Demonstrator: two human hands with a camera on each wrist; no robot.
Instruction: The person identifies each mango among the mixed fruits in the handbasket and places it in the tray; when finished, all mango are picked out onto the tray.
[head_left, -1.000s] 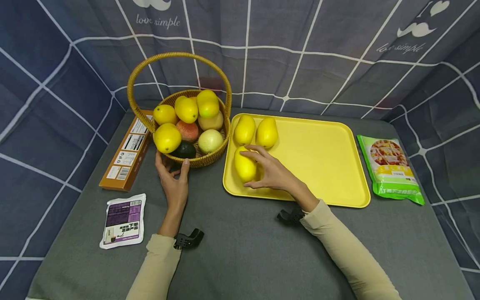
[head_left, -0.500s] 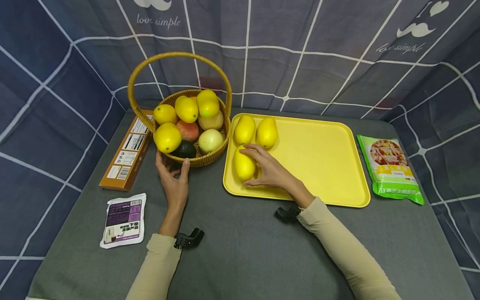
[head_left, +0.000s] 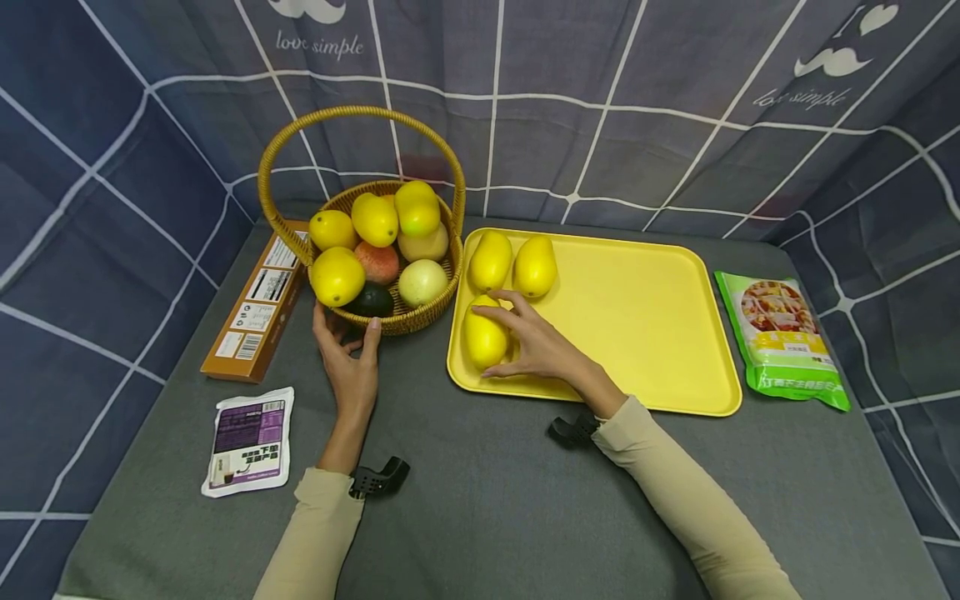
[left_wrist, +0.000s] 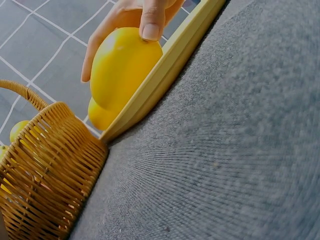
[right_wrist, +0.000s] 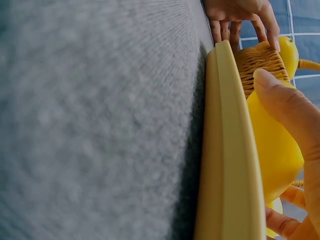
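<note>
My right hand holds a yellow mango at the tray's left end, thumb at its near end and fingers at the far end. The left wrist view shows that mango just above the rim. Behind it two more mangoes lie side by side on the yellow tray. My left hand rests against the front of the wicker basket, with the thumb tip at the rim; some fingertips are hidden beneath. Inside the basket lie several yellow fruits, a reddish peach, a pale green round fruit and an avocado.
Left of the basket lies a long brown box, and nearer the front a white and purple pouch. A green food bag lies beyond the tray's right edge. The tall basket handle arches up before the checked curtain.
My right hand and the mango have shifted slightly left within the tray. The left hand keeps its place at the basket, and the other fruits have not moved.
</note>
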